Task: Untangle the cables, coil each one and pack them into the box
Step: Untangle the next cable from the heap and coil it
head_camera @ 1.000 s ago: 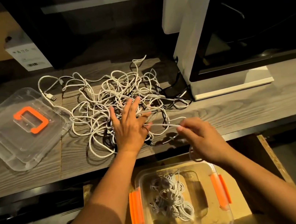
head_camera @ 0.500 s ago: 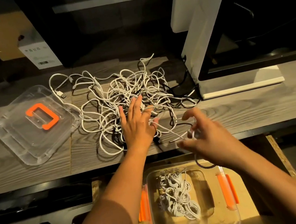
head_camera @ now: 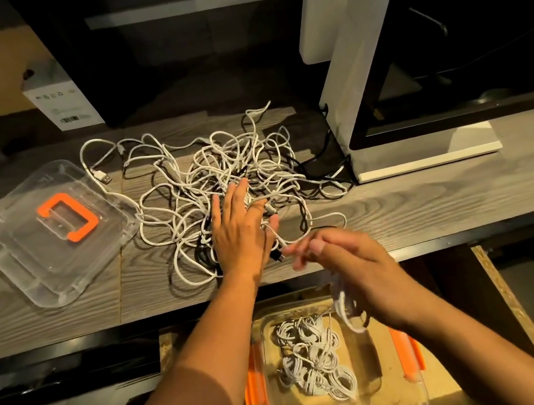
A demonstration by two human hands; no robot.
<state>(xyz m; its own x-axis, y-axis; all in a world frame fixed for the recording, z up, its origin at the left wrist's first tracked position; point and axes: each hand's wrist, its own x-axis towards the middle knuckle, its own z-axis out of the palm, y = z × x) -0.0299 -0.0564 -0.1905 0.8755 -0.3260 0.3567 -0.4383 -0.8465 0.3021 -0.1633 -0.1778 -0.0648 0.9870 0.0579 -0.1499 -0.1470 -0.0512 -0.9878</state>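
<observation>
Clear box (head_camera: pixel 388 399), lid off: coiled cables (head_camera: pixel 313 358) inside.
Lid (head_camera: pixel 24 259) on desk (head_camera: pixel 431 198), beside tangle (head_camera: pixel 187 186). Left hand (head_camera: pixel 238 230) flat on tangle, fingers straight; right hand (head_camera: pixel 353 258) pinches a cable (head_camera: pixel 343 302), loops hanging over box.

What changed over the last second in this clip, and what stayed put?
The right hand, winding a white cable drawn from the tangle, moved in toward the left hand; more loops now hang from it above the box. Nothing was let go. The left hand stayed flat on the tangle; the lid and the coiled cables in the box are unchanged.
</observation>
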